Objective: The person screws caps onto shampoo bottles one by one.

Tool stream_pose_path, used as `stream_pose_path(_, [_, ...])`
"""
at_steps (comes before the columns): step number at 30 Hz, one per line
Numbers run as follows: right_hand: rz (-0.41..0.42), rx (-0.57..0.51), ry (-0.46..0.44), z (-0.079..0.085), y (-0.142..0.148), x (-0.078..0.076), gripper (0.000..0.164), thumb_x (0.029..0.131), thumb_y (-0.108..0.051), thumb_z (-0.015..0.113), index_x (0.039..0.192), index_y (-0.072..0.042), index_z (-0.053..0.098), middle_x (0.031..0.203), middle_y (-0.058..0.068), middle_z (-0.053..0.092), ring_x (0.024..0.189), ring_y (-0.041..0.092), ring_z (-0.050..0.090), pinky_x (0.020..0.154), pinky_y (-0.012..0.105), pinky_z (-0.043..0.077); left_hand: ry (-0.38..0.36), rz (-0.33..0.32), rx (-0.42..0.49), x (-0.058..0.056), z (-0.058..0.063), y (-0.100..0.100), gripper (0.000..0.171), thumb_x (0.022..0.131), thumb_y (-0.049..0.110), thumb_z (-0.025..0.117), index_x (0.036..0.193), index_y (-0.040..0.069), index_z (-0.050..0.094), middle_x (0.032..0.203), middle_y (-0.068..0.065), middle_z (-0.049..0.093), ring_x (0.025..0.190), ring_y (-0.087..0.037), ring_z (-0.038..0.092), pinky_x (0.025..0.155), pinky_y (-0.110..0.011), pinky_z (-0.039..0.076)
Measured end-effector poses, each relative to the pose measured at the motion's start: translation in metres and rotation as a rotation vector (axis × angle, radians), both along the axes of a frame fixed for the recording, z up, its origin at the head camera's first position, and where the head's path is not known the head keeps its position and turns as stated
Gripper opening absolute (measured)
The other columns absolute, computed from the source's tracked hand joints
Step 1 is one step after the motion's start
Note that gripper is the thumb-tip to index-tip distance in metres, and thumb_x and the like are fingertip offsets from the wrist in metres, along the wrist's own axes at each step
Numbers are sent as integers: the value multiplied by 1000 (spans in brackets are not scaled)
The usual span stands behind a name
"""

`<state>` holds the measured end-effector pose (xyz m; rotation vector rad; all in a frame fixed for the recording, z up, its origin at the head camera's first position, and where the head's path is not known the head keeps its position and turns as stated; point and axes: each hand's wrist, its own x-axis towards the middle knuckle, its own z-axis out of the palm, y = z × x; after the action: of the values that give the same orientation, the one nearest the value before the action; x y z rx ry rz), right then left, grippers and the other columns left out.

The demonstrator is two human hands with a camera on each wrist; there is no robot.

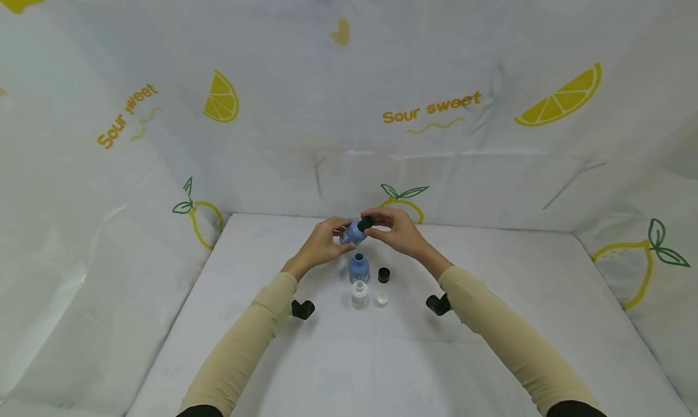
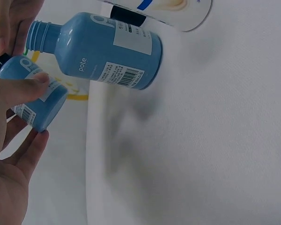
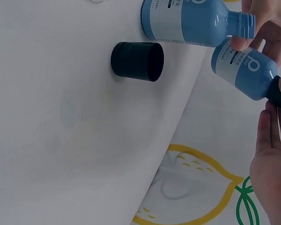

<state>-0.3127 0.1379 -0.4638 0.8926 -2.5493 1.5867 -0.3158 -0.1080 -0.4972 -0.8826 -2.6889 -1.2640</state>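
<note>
My left hand grips a small blue bottle, tilted and raised above the table, with the thumb across its label in the left wrist view. At the bottle's neck, my right hand pinches a black cap between thumb and fingers. Below the hands stands another blue bottle, upright, its threaded neck bare. A black cap rests on the table beside that bottle. Nearer me, a small white bottle stands uncapped, and a white cap lies to its right.
The white table meets a lemon-printed sheet at its back edge, close behind the hands. The sheet also rises along both sides. Black wrist mounts show at both cuffs.
</note>
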Motion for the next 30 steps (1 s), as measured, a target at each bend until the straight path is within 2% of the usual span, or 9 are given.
stream_pose_path(9, [-62,-24,2,0,16,2,39,99,-2,78,136,6,69,137,25,73,128,41,71,114,45,60,-34,-2,7,-2,-8,9,59,92,8,87,144,-6,63,137,-23,71,120,-36,75,109,-42,64])
stream_pose_path(16, [-118,-27,-7,9,32,4,28,102,-3,73,128,8,72,129,26,74,120,42,74,103,18,61,-104,18,18,-7,-11,16,64,91,9,88,146,-9,60,142,-26,70,124,-38,75,108,-42,64])
stream_pose_path(21, [-187,6,-24,11,45,8,21,103,-10,74,120,4,77,120,22,78,115,37,76,95,8,58,-142,26,3,-13,-19,19,61,91,7,87,142,-10,59,142,-28,69,125,-41,74,109,-43,64])
stream_pose_path(26, [-222,19,-16,9,56,11,17,103,-11,76,114,2,79,114,21,80,104,26,76,88,9,58,-180,19,13,-20,-34,19,57,91,1,84,140,-11,58,143,-29,66,129,-44,72,112,-43,62])
stream_pose_path(30, [-234,17,-21,10,64,15,16,102,-10,76,112,2,79,112,21,79,99,16,74,86,11,59,-175,18,24,-23,-44,21,56,91,0,84,141,-10,59,142,-28,67,128,-43,72,111,-43,63])
